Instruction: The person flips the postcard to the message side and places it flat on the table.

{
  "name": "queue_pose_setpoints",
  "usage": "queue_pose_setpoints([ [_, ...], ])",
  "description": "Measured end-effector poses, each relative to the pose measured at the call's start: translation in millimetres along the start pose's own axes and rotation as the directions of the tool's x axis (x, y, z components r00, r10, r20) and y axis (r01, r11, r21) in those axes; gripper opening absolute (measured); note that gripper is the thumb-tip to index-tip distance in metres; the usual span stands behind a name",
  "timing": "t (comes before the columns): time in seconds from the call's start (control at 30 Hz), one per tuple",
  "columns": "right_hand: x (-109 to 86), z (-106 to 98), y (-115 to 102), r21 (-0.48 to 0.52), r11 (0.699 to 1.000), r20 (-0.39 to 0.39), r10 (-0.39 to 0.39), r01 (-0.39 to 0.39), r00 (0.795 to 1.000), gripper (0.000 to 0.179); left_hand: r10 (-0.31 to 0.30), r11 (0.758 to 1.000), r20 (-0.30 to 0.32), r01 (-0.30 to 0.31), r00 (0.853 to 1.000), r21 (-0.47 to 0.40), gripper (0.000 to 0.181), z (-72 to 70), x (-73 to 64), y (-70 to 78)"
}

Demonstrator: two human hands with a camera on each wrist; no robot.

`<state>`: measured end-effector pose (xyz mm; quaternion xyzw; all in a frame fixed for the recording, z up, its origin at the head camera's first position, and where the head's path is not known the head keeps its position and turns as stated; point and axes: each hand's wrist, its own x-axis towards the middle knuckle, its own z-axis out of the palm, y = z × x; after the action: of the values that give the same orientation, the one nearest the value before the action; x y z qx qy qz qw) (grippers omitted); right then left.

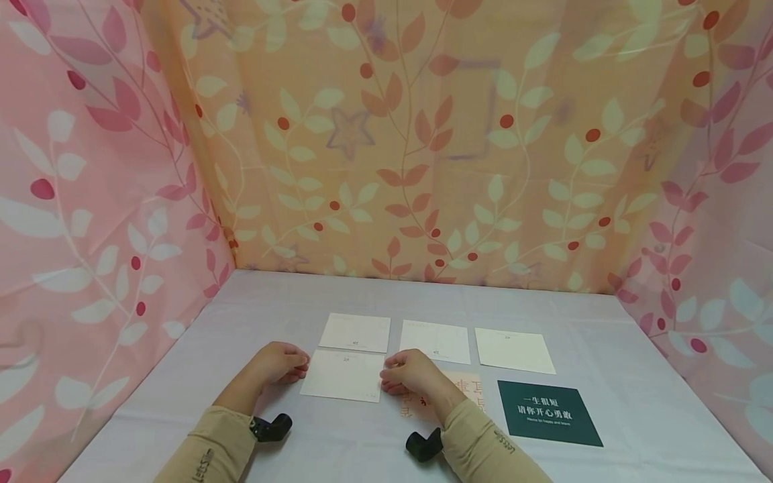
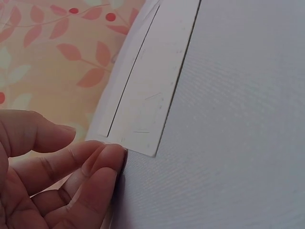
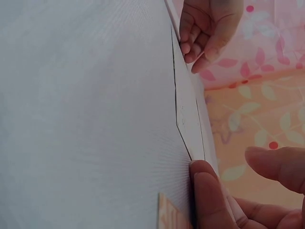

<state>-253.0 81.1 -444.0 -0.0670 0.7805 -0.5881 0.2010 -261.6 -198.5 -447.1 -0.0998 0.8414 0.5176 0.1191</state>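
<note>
A white postcard (image 1: 341, 379), face plain with small print, lies flat on the table in the near row. At its left edge is my left hand (image 1: 280, 363), fingertips touching the card's corner and thumb held apart, as the left wrist view shows. My right hand (image 1: 418, 377) is on the opposite side, its fingertips against the right edge; the right wrist view shows that thumb raised off the fingers. Just beyond this card lies another white postcard (image 1: 355, 331), almost edge to edge with it. My right hand and wrist partly cover a cream card with orange lettering (image 1: 470, 385).
Two more pale cards, a white one (image 1: 435, 340) and a cream one (image 1: 514, 351), lie in the far row. A dark green card with white writing (image 1: 548, 421) lies at the near right. Patterned curtains (image 1: 386, 154) enclose the white-covered table (image 1: 338, 443) behind and at both sides.
</note>
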Motion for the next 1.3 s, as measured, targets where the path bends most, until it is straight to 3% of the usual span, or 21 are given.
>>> queue_pose_setpoints([
  [0.2, -0.6, -3.2, -0.8, -0.013, 1.000, -0.001, -0.008, 0.008, 1.000, 0.034, 0.012, 1.000, 0.011, -0.011, 1.000, -0.011, 0.015, -2.8, -1.9, 3.2],
  [0.5, -0.2, -11.5, -3.1, -0.011, 1.000, 0.001, -0.017, 0.017, 1.000, 0.018, 0.005, 1.000, 0.021, -0.005, 1.000, 0.000, 0.018, -2.8, -5.2, 14.1],
  [0.9, -6.4, -32.8, -8.9, -0.091, 0.994, -0.032, -0.070, 0.067, 0.997, 0.022, 0.041, 0.999, 0.040, -0.041, 0.998, -0.014, 0.020, 9.3, -1.3, 29.4],
  [1.1, -8.5, -45.1, -4.5, -0.059, 0.997, -0.065, -0.050, 0.046, 0.997, 0.023, 0.082, 0.997, 0.061, -0.082, 0.995, -0.013, 0.020, 19.3, -0.9, 36.4],
  [1.3, -11.8, -57.2, -0.7, -0.045, 0.998, -0.076, -0.046, 0.042, 0.996, 0.024, 0.085, 0.996, 0.073, -0.083, 0.994, -0.029, 0.019, 29.2, -0.9, 44.2],
])
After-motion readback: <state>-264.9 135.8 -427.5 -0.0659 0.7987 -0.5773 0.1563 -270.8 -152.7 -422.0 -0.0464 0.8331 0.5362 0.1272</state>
